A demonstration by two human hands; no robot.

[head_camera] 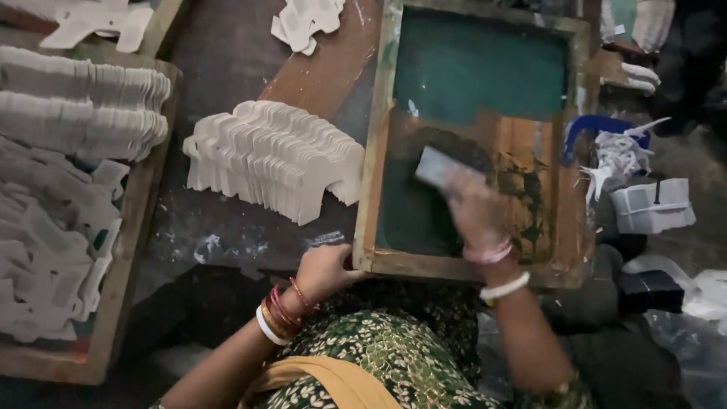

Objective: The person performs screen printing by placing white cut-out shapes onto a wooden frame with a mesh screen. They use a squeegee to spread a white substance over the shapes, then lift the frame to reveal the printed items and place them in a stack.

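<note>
I am seeing left hand (324, 270) gripping near-left corner of wooden screen frame (376, 151), fingers curled on edge. Right hand (473, 208), blurred, is closing around pale squeegee (433, 168) over frame's green mesh. White card stack (276, 157) is lying just left of frame.

A screen-printing workshop: ink-stained wooden screen frame (376, 151), stacks of white die-cut cards (276, 159), worn worktable (227, 60).

Rough, paint-stained wood on the screen frame (369, 151), with matt green mesh (477, 68) stretched at twelve o'clock. Smeared dark ink glistening beside the squeegee (435, 168). Matt white card cut-outs (276, 159) stacked at nine o'clock on a scuffed, dusty tabletop (227, 60). Worn wooden tray (125, 250) at far left. Glossy bangles (276, 314), printed cloth below.
</note>
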